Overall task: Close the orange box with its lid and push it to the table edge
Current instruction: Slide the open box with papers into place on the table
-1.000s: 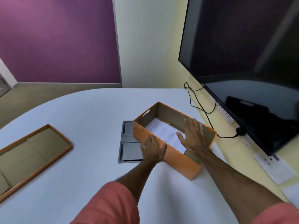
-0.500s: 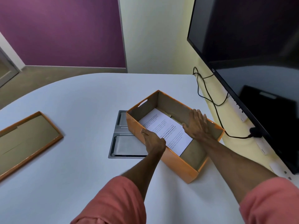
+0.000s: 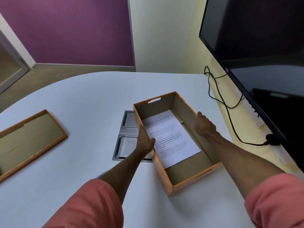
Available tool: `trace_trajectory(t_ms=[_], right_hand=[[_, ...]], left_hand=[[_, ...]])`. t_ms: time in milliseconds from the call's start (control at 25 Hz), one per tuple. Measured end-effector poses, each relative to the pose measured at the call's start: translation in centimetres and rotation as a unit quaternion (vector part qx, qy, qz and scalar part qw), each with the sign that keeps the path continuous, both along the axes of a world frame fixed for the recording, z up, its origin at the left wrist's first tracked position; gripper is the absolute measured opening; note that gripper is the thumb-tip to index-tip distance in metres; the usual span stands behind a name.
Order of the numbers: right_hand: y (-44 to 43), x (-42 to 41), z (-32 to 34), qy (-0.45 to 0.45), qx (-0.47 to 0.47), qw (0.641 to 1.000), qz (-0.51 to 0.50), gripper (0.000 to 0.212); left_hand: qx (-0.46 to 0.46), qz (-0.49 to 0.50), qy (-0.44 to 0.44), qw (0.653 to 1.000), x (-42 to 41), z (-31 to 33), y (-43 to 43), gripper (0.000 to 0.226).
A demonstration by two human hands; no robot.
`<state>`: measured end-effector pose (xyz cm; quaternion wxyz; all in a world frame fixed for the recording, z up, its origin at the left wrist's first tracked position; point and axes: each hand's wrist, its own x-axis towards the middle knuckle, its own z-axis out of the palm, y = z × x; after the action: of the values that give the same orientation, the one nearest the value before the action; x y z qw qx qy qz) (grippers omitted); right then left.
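Both long walls of the open box (image 3: 189,181) are gripped: my left hand (image 3: 144,142) clasps one, my right hand (image 3: 204,125) the other. Box mid-table (image 3: 82,99), paper (image 3: 171,139) inside; lid (image 3: 31,142) upturned, well apart to the left.

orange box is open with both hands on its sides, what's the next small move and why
Probably let go with the left hand and reach for the lid lying upside down at far left: the orange box is uncovered, its paper lying flat inside.
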<state>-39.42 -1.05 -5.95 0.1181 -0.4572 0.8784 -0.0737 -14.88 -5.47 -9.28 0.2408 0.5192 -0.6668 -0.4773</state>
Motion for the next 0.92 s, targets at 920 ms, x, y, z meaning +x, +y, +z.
trace_trajectory(t_ms=[920], right_hand=[[7.4,11.4,3.5,-0.229,-0.101,0.965,-0.075,0.052]], left_hand=[[0.015,-0.039,-0.007,0.999,11.8,9.6,2.1,0.057]])
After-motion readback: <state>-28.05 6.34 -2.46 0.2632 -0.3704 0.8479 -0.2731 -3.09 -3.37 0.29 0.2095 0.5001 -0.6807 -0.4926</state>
